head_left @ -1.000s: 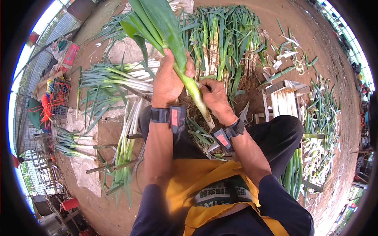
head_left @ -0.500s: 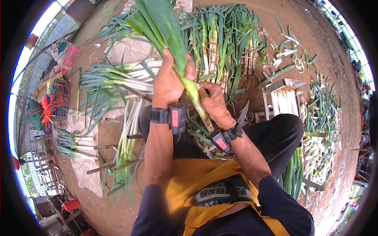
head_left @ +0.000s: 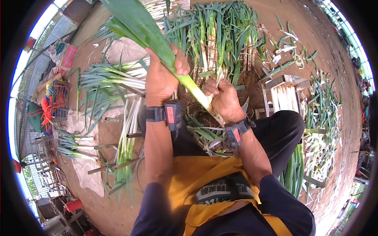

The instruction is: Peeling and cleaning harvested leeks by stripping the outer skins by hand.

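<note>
A large leek (head_left: 193, 89) lies slantwise in front of me, its broad green leaves up to the left and its pale stalk down to the right. My left hand (head_left: 162, 80) is wrapped round it where the leaves meet the stalk. Lower down, my right hand (head_left: 225, 100) is closed beside the white part, its fingers pinching a pale outer leaf strip that pulls away from the stalk. The root end passes by my right wrist. Beneath it, green leaf scraps (head_left: 202, 131) are piled between my legs.
Untrimmed leeks (head_left: 224, 35) stand bunched ahead. At left, cleaned leeks (head_left: 114, 76) lie in heaps, with more leeks (head_left: 128, 133) across a metal rack. On the right, a wooden-ended rack (head_left: 280, 82) holds white stalks, next to a strip of peeled leaves (head_left: 321, 129).
The leek has tilted further left at its leafy end. My left hand has shifted slightly left, and my right hand has moved right and a little down along the stalk with the outer strip.
</note>
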Tool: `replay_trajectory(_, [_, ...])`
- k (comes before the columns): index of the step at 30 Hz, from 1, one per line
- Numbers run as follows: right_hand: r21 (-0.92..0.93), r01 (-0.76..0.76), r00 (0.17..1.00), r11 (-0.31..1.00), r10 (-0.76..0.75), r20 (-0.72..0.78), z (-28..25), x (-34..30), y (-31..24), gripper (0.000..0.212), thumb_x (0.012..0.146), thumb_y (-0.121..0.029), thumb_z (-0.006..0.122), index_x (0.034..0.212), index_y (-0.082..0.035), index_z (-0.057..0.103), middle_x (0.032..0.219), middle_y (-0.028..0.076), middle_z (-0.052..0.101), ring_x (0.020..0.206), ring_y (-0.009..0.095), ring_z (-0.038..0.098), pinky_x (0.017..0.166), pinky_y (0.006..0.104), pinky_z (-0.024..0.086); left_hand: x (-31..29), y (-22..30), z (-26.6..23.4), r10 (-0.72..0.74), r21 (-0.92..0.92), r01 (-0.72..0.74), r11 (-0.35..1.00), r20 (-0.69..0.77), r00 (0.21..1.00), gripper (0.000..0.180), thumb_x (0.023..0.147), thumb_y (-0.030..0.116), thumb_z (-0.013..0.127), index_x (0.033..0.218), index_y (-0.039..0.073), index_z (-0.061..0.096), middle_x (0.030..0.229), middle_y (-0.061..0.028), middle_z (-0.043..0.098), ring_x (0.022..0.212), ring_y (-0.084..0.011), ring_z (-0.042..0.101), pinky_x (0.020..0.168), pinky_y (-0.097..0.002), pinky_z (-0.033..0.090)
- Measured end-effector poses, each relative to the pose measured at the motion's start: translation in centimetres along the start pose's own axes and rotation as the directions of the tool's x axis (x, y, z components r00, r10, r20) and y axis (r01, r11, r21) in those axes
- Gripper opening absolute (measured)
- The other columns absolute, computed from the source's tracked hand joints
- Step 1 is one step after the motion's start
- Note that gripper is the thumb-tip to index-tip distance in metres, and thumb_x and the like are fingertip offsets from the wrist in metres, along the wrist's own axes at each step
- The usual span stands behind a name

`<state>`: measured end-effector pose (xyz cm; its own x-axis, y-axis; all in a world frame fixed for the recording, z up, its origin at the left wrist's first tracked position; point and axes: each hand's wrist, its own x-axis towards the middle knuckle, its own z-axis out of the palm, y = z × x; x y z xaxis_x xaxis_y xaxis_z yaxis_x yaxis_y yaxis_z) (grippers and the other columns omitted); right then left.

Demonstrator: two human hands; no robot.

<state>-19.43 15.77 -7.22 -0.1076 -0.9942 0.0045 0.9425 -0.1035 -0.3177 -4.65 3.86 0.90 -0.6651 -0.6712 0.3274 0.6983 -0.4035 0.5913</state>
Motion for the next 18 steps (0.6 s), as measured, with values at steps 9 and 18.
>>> replay_trajectory(9, [-0.933,0.256,0.954,-0.254,-0.09,0.286,-6.2,-5.3,1.7,0.01,0.091,-0.013,0.055,0.094,-0.003,0.056,0.069,0.012,0.061,0.06,0.032,0.061,0.056,0.0381,0.047,-0.8,2.5,-1.3,0.135,0.106,-0.121,0.987,-0.129,0.982,0.056,0.099,0.058,0.038,0.1,0.003,0.049,0.072,-0.0035,0.043,0.063,-0.0147,0.037,0.062,-0.0294,0.033])
replay_trajectory(18, [-0.649,-0.103,0.978,-0.754,0.043,-0.206,-18.9,-10.0,4.0,0.009,0.078,-0.008,0.058,0.086,-0.003,0.058,0.072,0.02,0.064,0.071,0.042,0.065,0.064,0.0515,0.051,-2.2,5.6,-2.4,0.287,0.305,-0.232,0.924,-0.151,0.946,0.057,0.1,0.058,0.035,0.097,0.004,0.051,0.071,-0.0043,0.044,0.061,-0.0159,0.039,0.06,-0.0304,0.035])
